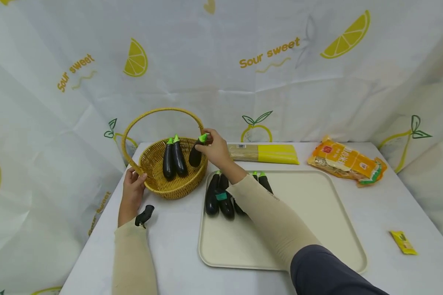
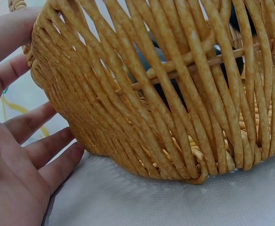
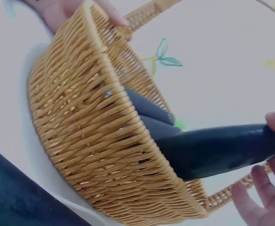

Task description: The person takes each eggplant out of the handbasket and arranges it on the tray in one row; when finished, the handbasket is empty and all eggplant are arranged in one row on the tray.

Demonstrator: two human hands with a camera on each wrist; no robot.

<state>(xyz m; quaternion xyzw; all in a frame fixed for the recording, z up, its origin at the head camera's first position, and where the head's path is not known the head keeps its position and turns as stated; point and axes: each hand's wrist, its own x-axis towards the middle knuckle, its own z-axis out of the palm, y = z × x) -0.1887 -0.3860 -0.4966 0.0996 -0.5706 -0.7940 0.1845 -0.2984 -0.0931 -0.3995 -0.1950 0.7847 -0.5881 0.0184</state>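
Note:
A round wicker basket (image 1: 173,191) with a tall arched handle stands at the left of the table. Two dark eggplants (image 1: 168,162) with green tops lie side by side in it. My right hand (image 1: 218,150) pinches a third eggplant (image 3: 217,148) by its stem end, its lower part inside the basket at the right rim. My left hand (image 1: 133,192) holds the basket's left rim near the handle's foot; in the left wrist view its fingers (image 2: 57,143) lie against the weave. More eggplants (image 1: 212,196) rest on the beige tray (image 1: 302,229), partly hidden by my right arm; one bears a green band.
Behind the tray lies a long yellow-and-clear packet (image 1: 277,154). An orange bag (image 1: 345,161) is at the back right, and a small yellow sachet (image 1: 403,242) near the right edge. A printed white curtain (image 1: 206,94) hangs behind the table.

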